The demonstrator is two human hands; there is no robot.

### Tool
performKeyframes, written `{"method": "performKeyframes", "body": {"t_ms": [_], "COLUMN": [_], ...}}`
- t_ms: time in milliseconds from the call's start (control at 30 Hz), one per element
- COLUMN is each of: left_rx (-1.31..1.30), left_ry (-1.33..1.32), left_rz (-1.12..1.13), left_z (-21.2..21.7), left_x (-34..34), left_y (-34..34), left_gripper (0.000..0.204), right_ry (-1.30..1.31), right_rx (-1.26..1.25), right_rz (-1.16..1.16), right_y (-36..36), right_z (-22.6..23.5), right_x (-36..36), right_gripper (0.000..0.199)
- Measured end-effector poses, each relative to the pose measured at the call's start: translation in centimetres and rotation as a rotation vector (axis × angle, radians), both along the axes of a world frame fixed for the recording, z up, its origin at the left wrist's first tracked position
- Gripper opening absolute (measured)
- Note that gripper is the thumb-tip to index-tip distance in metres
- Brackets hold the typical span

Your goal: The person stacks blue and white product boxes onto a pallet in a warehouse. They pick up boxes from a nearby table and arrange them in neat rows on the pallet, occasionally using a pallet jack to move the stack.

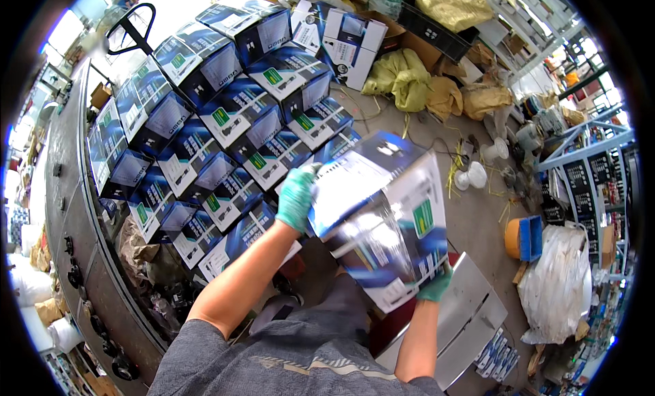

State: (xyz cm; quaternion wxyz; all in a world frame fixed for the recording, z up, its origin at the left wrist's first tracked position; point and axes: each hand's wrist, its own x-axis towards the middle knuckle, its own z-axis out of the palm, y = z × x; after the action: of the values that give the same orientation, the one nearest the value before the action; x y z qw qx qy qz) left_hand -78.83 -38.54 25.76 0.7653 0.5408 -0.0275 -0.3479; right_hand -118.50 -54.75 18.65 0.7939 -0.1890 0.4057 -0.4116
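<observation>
Left hand (297,198) and right hand (437,285) grasp tilted box (372,225) | right grip apparently underneath, partly hidden | stacked boxes (228,116) nearby

A glossy carton (382,218) in blue, white and black, marked with a green label (423,218), is flanked by the green-gloved left hand (297,199) and green-gloved right hand (437,285). Below the carton, a heathered dark-gray T-shirt (273,379) carries a pale, hatched zigzag stripe (358,370). To the carton's upper left, stacked cartons (235,116) repeat the blue-black-and-white print with green rectangles. Above it sit yellow-green sacks (402,78) and a black crate (437,31); to its right, a block (531,239) pairs orange with blue. Farther right of the carton, a blurred rack (588,150) appears light blue.
</observation>
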Motion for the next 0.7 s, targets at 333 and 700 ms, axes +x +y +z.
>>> {"method": "performKeyframes", "body": {"t_ms": [333,700], "left_rx": [0.079,0.343], "left_ry": [0.482,0.260], "left_rz": [0.153,0.279], "left_z": [-4.6,-12.1], "left_x": [18.5,10.7], "left_y": [-10.0,-13.6], "left_gripper": [0.037,0.107], "right_ry": [-0.086,-0.142], "right_rx": [0.066,0.309], "right_rz": [0.174,0.392], "right_y": [-16.6,-20.2], "right_z": [-7.6,-14.9], "right_x": [23.8,27.8], "right_gripper": [0.042,0.072]}}
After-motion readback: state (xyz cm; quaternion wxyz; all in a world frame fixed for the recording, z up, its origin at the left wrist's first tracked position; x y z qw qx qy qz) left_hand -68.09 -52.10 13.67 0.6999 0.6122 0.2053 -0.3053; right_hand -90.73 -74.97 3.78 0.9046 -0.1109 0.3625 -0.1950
